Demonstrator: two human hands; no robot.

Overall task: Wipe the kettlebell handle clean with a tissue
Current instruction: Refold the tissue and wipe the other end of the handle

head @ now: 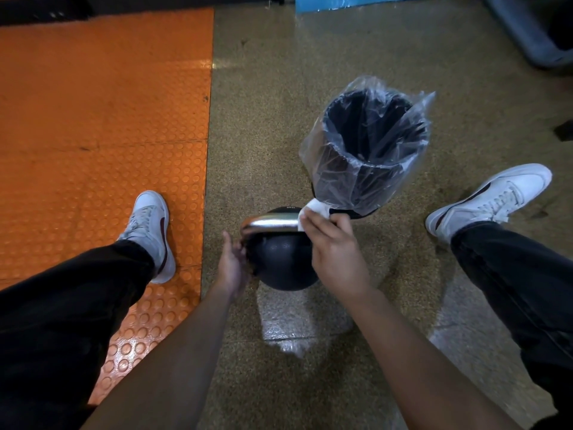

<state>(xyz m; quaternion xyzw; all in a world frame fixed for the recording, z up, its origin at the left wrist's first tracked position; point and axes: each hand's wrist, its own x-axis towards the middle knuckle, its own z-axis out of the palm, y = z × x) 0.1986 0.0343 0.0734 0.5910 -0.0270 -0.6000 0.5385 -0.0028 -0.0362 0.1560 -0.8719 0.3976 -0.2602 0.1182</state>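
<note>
A black kettlebell (pixel 283 262) stands on the speckled floor between my feet, its shiny chrome handle (pixel 269 224) on top. My right hand (pixel 333 252) is closed on a white tissue (pixel 314 211) and presses it around the right end of the handle. My left hand (pixel 232 262) rests against the left side of the kettlebell's ball, fingers curled onto it just below the handle's left end. Part of the tissue is hidden under my fingers.
A black waste bin (pixel 372 144) lined with a clear plastic bag stands just behind the kettlebell, touching distance from the tissue. An orange studded mat (pixel 102 135) covers the floor on the left. My white shoes (pixel 152 234) (pixel 490 197) flank the kettlebell.
</note>
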